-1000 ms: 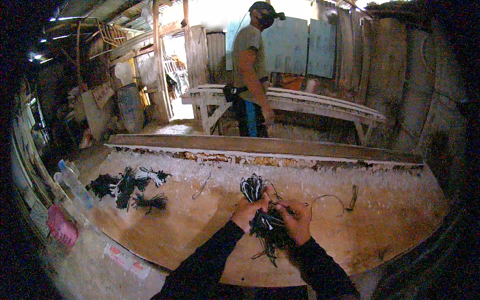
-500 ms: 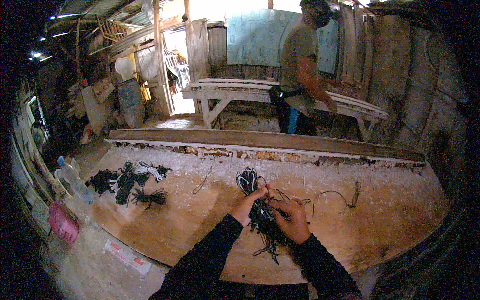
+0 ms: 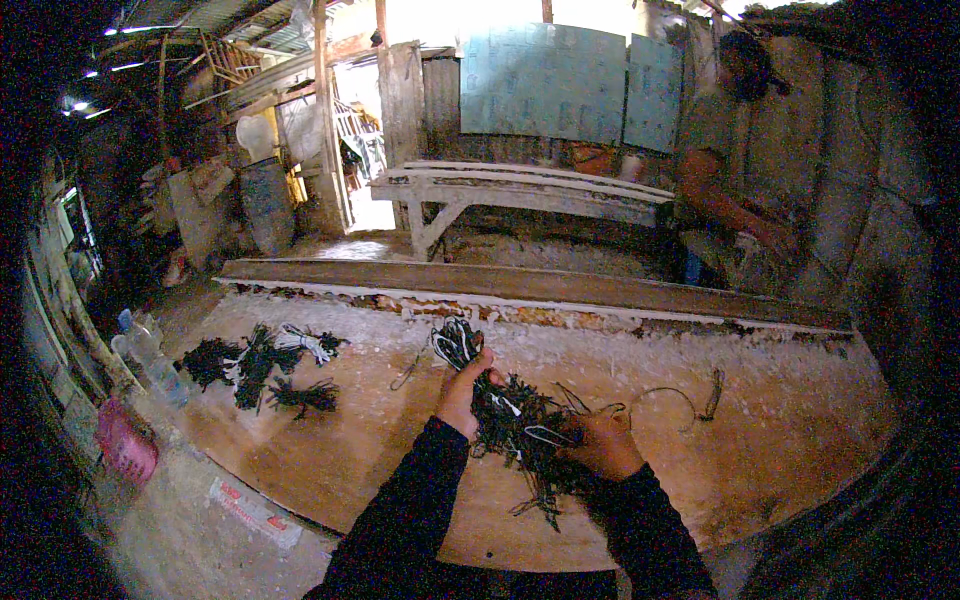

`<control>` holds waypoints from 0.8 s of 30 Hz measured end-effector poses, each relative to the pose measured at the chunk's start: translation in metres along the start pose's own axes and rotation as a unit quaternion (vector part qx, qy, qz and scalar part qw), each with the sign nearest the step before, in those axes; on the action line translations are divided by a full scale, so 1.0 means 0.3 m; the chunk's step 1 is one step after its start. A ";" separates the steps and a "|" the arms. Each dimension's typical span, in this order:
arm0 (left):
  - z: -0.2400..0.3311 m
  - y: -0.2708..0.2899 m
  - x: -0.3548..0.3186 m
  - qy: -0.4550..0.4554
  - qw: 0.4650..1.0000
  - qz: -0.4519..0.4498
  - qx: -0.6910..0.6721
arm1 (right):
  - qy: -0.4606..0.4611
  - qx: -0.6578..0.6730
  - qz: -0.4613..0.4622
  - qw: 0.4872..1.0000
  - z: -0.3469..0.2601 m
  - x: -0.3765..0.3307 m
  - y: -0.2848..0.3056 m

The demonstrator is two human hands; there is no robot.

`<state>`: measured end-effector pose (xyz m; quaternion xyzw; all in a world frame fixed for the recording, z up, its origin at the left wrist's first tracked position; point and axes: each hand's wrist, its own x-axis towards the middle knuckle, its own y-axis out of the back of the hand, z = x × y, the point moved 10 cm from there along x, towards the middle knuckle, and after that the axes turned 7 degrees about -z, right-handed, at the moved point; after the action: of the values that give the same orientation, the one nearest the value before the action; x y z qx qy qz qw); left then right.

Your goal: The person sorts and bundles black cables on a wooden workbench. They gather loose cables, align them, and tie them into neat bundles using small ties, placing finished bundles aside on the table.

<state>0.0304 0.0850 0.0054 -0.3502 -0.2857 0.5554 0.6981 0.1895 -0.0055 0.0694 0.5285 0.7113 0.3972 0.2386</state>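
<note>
My left hand (image 3: 464,398) is wrapped round the upper part of a bundle of black cords (image 3: 520,425) with a few white strands. The bundle's looped end sticks out beyond that hand, and its loose, frayed ends spread toward me over the wooden table. At the bundle's right side, my right hand (image 3: 606,446) is closed on some of its strands; its fingertips are partly hidden. Smaller bundles of black cord (image 3: 262,368) lie at the left of the table, one of them with a white bundle (image 3: 312,342) beside it.
Single loose cords (image 3: 712,395) lie right of my hands. A raised plank (image 3: 540,284) runs along the table's far edge. Beyond the left edge are a plastic bottle (image 3: 150,355) and a pink basket (image 3: 127,442). A person (image 3: 705,170) stands by a white-edged bench (image 3: 520,188) at the back.
My left hand has shifted left and away with the bundle's looped end. My right hand has drawn away from it, to the right and nearer me. The person behind has moved right.
</note>
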 end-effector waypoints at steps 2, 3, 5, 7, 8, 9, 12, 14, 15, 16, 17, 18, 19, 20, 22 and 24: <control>0.022 -0.021 -0.005 -0.027 0.999 -0.020 0.038 | 0.008 -0.098 -0.001 0.995 0.003 0.004 -0.007; 0.037 -0.039 -0.006 -0.052 0.996 -0.043 0.054 | 0.012 -0.147 -0.001 0.989 0.007 0.007 -0.012; 0.005 -0.026 -0.003 -0.007 0.997 -0.029 0.065 | -0.004 -0.092 0.033 0.995 0.043 0.012 0.008; -0.015 -0.038 0.002 0.011 0.996 -0.057 0.065 | -0.009 -0.072 0.093 0.993 0.064 0.013 0.042; -0.030 -0.024 0.004 0.033 0.997 -0.041 0.060 | -0.006 -0.080 0.136 0.987 0.065 0.010 0.066; -0.040 -0.020 0.005 0.047 0.996 -0.041 0.060 | -0.003 -0.087 0.179 0.980 0.064 0.001 0.092; -0.059 -0.046 -0.008 0.046 0.990 -0.074 0.111 | 0.047 0.084 0.242 0.965 0.076 -0.020 0.142; -0.091 -0.082 -0.022 0.047 0.984 -0.103 0.137 | 0.069 0.099 0.294 0.948 0.062 -0.045 0.169; -0.119 -0.101 -0.031 0.057 0.982 -0.116 0.137 | 0.080 0.107 0.320 0.938 0.052 -0.057 0.178; -0.137 -0.129 -0.039 0.062 0.979 -0.143 0.135 | 0.084 0.109 0.324 0.936 0.043 -0.059 0.176; -0.184 -0.120 -0.055 0.125 0.973 -0.132 0.144 | 0.087 0.111 0.329 0.934 0.034 -0.061 0.173; -0.201 -0.116 -0.064 0.142 0.971 -0.119 0.151 | 0.090 0.113 0.333 0.932 0.026 -0.064 0.172; -0.221 -0.123 -0.076 0.153 0.969 -0.119 0.152 | 0.106 0.079 0.314 0.940 0.000 -0.061 0.161; -0.239 -0.127 -0.087 0.167 0.967 -0.117 0.152 | 0.122 0.046 0.294 0.947 -0.027 -0.062 0.146; -0.234 -0.156 -0.093 0.136 0.968 -0.140 0.155 | 0.146 -0.009 0.271 0.951 -0.070 -0.068 0.123; -0.224 -0.179 -0.098 0.110 0.968 -0.165 0.153 | 0.161 -0.051 0.266 0.949 -0.102 -0.075 0.107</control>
<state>0.1078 0.0373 0.0087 -0.2462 -0.1728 0.4276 0.8524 0.1917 -0.0321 0.1114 0.6145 0.5529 0.5618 0.0337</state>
